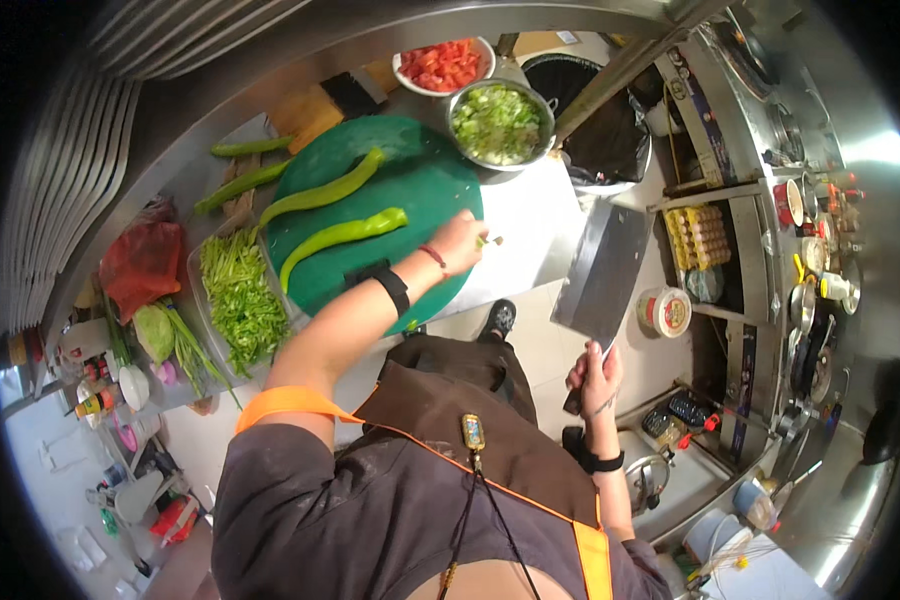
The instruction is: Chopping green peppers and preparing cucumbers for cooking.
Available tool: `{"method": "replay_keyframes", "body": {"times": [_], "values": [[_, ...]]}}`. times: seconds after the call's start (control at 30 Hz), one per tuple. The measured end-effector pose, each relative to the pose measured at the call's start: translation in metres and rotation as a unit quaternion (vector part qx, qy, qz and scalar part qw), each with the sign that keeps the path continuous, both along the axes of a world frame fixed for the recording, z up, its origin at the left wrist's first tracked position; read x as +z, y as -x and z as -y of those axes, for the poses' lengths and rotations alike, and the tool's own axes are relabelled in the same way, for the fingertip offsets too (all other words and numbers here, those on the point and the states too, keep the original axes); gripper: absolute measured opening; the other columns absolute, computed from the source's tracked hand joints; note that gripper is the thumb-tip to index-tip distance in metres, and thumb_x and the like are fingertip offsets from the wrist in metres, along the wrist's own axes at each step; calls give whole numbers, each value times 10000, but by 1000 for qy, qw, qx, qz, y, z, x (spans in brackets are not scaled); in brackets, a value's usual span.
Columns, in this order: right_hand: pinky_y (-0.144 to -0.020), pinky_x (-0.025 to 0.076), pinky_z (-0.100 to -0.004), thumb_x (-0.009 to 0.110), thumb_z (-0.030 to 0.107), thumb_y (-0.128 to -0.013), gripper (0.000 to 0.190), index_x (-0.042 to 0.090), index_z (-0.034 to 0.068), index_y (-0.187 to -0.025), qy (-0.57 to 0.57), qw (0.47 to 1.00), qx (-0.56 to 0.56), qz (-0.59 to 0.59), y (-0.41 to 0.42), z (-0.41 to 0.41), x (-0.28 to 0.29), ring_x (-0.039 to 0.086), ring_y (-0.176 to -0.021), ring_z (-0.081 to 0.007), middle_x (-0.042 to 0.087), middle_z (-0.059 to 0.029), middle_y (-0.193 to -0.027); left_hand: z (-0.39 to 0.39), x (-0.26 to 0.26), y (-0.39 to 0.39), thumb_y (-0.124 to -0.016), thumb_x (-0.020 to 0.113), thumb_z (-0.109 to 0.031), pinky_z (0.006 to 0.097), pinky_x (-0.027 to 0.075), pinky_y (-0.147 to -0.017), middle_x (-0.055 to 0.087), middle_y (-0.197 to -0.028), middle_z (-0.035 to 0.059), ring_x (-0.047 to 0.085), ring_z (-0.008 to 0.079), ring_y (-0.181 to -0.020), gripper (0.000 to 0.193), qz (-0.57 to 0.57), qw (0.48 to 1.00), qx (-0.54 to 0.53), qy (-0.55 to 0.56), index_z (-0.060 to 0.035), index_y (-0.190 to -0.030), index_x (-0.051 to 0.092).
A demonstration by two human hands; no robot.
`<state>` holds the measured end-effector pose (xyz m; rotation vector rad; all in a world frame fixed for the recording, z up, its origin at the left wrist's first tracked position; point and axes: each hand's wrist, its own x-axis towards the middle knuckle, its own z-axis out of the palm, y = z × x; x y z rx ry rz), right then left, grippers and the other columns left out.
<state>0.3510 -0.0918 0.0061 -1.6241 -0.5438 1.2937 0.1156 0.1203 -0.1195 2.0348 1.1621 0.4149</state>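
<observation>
My right hand [597,379] grips the handle of a cleaver [604,270], its broad blade raised off the right side of the counter, above the floor. My left hand [461,241] is over the right edge of a round green cutting board [420,172], closed around a small green pepper piece with a stem end [489,241]. Two long green peppers lie on the board, one [345,236] nearer me and the other [330,191] farther off. Two more long green peppers [244,184] lie left of the board.
Beyond the board stand a bowl of chopped tomato [441,66] and a metal bowl of chopped greens [501,124]. A plastic container of cut green pepper [244,300] and a red bag [144,259] are left. A lined bin [607,127], lidded tub [667,311] and egg trays [696,236] are right.
</observation>
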Motion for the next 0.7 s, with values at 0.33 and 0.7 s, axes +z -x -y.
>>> {"method": "replay_keyframes", "body": {"times": [0.33, 0.7], "values": [[-438, 374, -230, 524, 5, -911, 449, 363, 81, -1322, -61, 997, -26, -35, -128, -25, 3, 427, -513, -74, 507, -15, -794, -45, 111, -83, -748, 750, -184, 360, 487, -894, 560, -1201, 141, 593, 251, -1022, 609, 245, 968, 61, -14, -41, -1280, 492], [-1114, 194, -328, 467, -140, -785, 747, 194, -19, -1470, -186, 942, 257, 109, -58, -9, 0, 201, -1408, -221, 240, -138, -1527, 11, 41, 178, -663, 789, -341, 435, 366, -1001, 499, -1217, 101, 449, 318, -1166, 781, -216, 961, 80, -150, -135, -1331, 439]]}}
